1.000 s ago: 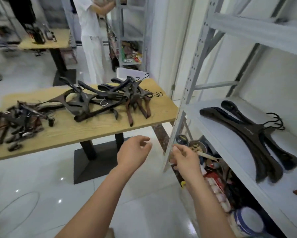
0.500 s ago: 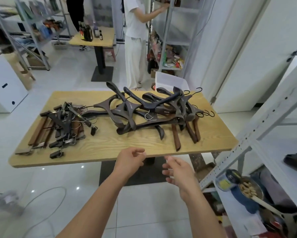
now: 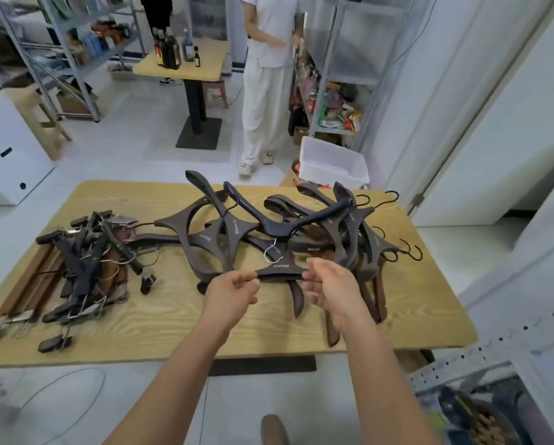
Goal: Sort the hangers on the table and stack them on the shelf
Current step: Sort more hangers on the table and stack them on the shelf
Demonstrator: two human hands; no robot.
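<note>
A tangled heap of dark wooden coat hangers [image 3: 333, 226] lies across the middle and right of the wooden table [image 3: 179, 319]. A second heap of clip hangers [image 3: 86, 268] sits at the table's left end. At the near edge of the big heap is a dark hanger with a silver hook [image 3: 280, 270]. My left hand [image 3: 234, 293] pinches its left side. My right hand [image 3: 330, 290] has its fingers curled on its right side. The lower part of this hanger is hidden behind my hands.
The grey metal shelf frame [image 3: 481, 354] stands at the lower right with cluttered items beneath it. A person in white [image 3: 266, 91] stands beyond the table beside another rack. A white bin [image 3: 333, 162] sits behind the table. A cable [image 3: 60, 403] loops on the floor.
My view swung from the shelf back to the table. Both hands moved forward over the table edge from empty air and took hold of the hanger with the silver hook.
</note>
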